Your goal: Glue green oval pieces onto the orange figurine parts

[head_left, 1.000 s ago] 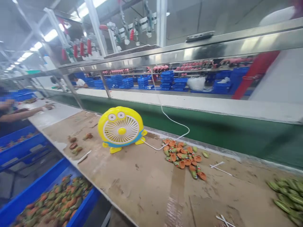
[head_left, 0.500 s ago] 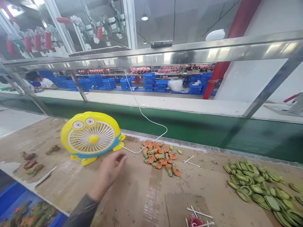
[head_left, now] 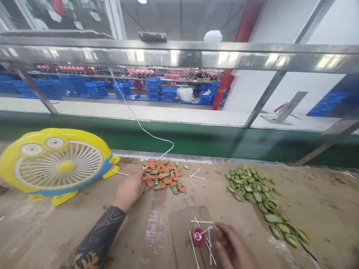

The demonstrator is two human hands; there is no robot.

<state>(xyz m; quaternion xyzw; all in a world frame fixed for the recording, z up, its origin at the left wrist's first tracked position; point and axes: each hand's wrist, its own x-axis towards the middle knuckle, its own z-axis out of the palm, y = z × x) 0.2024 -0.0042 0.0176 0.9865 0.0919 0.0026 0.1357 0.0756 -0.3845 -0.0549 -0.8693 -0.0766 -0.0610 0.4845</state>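
Observation:
My left hand (head_left: pixel 131 191), in a dark patterned sleeve, reaches the left edge of a pile of small green-and-orange moulded pieces (head_left: pixel 163 175). Its fingers are curled together against the pile; what lies between the fingertips is hidden. At the lower right my right hand (head_left: pixel 234 246) has thumb and forefinger apart, holding nothing. Just left of it stands a small red cup (head_left: pixel 199 237) with a cotton swab (head_left: pixel 206 230) slanting out of it, close to the fingertips. Several loose swabs (head_left: pixel 210 248) lie around the cup on a cardboard piece (head_left: pixel 179 224).
A yellow cartoon fan (head_left: pixel 66 167) stands at the left, its white cable (head_left: pixel 146 131) running up to a metal rail (head_left: pixel 179 56). Green oval pieces (head_left: pixel 249 186) spread across the right. Two swabs (head_left: pixel 196 176) lie beyond the pile. A green ledge (head_left: pixel 196 140) borders the cardboard-covered table.
The view has swung right. My left hand has moved from beside the fan to the pile. My right hand has come into view beside the red cup.

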